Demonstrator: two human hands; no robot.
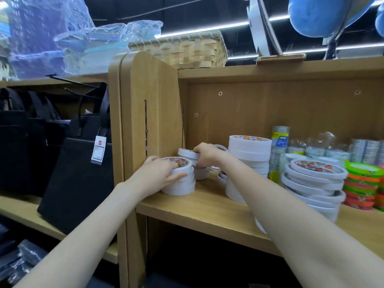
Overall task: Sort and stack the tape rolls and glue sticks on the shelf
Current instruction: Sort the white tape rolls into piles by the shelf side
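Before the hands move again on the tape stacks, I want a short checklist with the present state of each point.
1. Left hand grips top of the small front stack: ok.
2. Right hand holds the tilted roll behind: ok.
3. Tilted roll sits flat: not ok.
4. Tall stack upright: ok.
5. Wide-roll stack straight: not ok, it leans.
6. Glue sticks located: cannot tell.

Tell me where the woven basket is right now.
In the head view, the woven basket sits on top of the wooden shelf unit, upper centre, right of the plastic-wrapped containers and above the tape rolls.
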